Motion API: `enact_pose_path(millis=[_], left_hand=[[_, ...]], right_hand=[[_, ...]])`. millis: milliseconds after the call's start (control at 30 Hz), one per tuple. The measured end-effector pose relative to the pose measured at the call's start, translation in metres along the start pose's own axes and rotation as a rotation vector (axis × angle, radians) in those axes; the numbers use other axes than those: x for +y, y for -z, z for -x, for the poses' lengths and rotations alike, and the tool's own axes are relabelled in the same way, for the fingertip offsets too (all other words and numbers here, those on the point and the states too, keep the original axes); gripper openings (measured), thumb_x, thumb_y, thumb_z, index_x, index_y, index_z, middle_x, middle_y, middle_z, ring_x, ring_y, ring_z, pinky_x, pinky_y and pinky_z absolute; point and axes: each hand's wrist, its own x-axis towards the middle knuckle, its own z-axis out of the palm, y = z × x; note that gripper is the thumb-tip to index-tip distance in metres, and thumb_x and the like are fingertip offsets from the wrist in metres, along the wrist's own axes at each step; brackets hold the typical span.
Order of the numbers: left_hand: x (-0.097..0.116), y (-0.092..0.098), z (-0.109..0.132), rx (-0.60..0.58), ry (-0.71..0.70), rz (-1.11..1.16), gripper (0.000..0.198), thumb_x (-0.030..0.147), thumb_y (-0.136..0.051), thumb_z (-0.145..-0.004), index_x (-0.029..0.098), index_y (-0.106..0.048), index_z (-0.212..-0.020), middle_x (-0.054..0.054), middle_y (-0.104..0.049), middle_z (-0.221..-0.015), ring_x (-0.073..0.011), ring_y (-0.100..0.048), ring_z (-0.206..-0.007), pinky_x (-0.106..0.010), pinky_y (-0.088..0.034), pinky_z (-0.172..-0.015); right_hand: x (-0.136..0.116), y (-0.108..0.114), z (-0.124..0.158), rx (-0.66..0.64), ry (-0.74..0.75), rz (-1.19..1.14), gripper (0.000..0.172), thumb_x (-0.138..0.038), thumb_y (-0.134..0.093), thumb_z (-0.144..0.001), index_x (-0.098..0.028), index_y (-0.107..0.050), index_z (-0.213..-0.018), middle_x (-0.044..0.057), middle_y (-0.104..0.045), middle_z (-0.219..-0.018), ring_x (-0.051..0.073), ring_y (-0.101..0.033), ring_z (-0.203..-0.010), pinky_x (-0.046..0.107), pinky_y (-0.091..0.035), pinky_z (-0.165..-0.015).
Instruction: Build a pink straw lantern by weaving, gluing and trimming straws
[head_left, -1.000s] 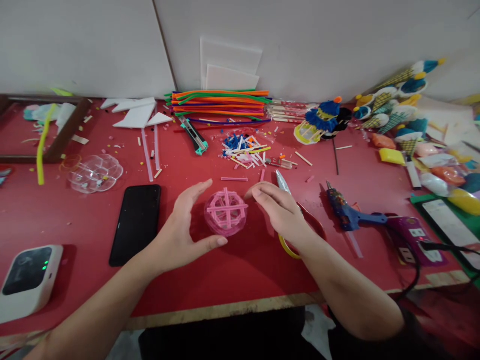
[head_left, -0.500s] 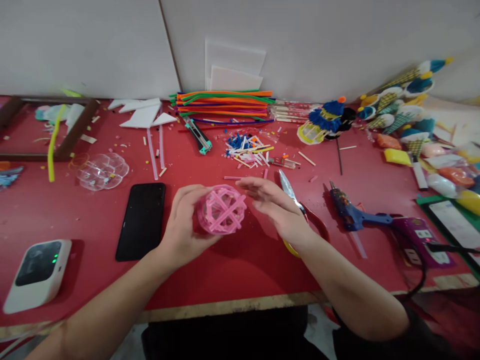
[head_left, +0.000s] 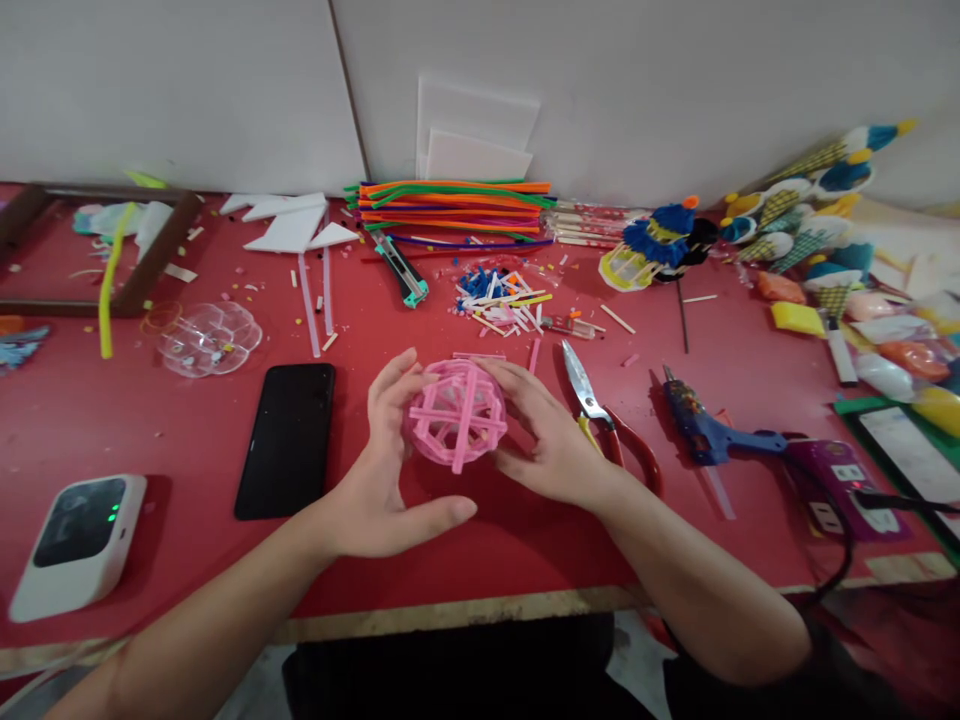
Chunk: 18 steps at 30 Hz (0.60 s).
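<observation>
l hand (head_left: pixel 382 480) has opened: grip wide, thumb off, fingertips at left rim of pink straw frame (head_left: pixel 463 418). r hand (head_left: pixel 559 450) has closed in, grip narrow, apparently holding frame's right side. crossbars have turned too, so prob. a hand-to-hand rotation. frame's mid-worktop (head_left: pixel 450 570), left of scissors (head_left: pixel 592 400); can't tell if it's lifted.

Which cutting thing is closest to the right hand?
The scissors with red and yellow handles, lying close beside the right hand. The green-and-black cutter lies farther away, by the colourful fuzzy sticks.
</observation>
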Motion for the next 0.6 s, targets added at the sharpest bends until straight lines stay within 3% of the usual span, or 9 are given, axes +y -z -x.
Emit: enact_pose_path(millis=[67,167,267,400,600], left_hand=[[0.000,0.004,0.000,-0.041,0.090,0.227,0.066,0.062,-0.054,-0.093,0.035,-0.034,-0.150,-0.013,-0.011,-0.170,-0.0386,-0.038,-0.149,-0.055,-0.057,-0.101],[-0.003,0.004,-0.001,-0.014,0.200,0.460,0.057,0.070,-0.049,-0.093,0.037,-0.044,-0.139,-0.012,-0.023,-0.169,-0.0358,-0.056,-0.135,-0.050,-0.063,-0.090],[-0.004,0.001,-0.003,0.011,0.296,0.622,0.063,0.068,-0.059,-0.089,0.040,-0.035,-0.140,-0.012,-0.037,-0.162,-0.0325,-0.058,-0.133,-0.049,-0.060,-0.096],[0.001,0.000,-0.005,-0.032,0.407,0.792,0.077,0.051,-0.073,-0.087,0.043,-0.023,-0.145,-0.008,-0.053,-0.146,-0.0250,-0.064,-0.123,-0.041,-0.053,-0.102],[0.011,0.002,-0.012,-0.092,0.426,0.811,0.075,0.029,-0.085,-0.078,0.035,-0.042,-0.139,-0.009,-0.049,-0.144,-0.0251,-0.062,-0.120,-0.026,-0.056,-0.086]], right_hand=[[-0.001,0.002,0.000,-0.009,-0.014,-0.049,0.078,-0.014,-0.065,-0.083,-0.030,-0.035,-0.153,0.014,-0.046,-0.156,0.029,-0.044,-0.146,0.054,-0.040,-0.121],[-0.002,0.002,0.001,-0.020,-0.013,-0.045,0.081,-0.012,-0.064,-0.081,-0.029,-0.034,-0.154,0.014,-0.045,-0.157,0.029,-0.044,-0.146,0.054,-0.040,-0.121],[-0.003,0.002,0.002,-0.013,0.010,0.013,0.083,-0.010,-0.063,-0.079,-0.029,-0.034,-0.154,0.014,-0.046,-0.156,0.029,-0.045,-0.146,0.054,-0.039,-0.122],[-0.003,0.002,0.003,0.015,0.031,0.060,0.080,-0.013,-0.061,-0.082,-0.028,-0.033,-0.155,0.015,-0.046,-0.155,0.030,-0.043,-0.147,0.056,-0.042,-0.119],[0.003,0.004,0.006,0.010,0.056,0.063,0.086,-0.012,-0.061,-0.081,-0.029,-0.027,-0.158,0.015,-0.043,-0.157,0.030,-0.042,-0.148,0.058,-0.042,-0.119]])
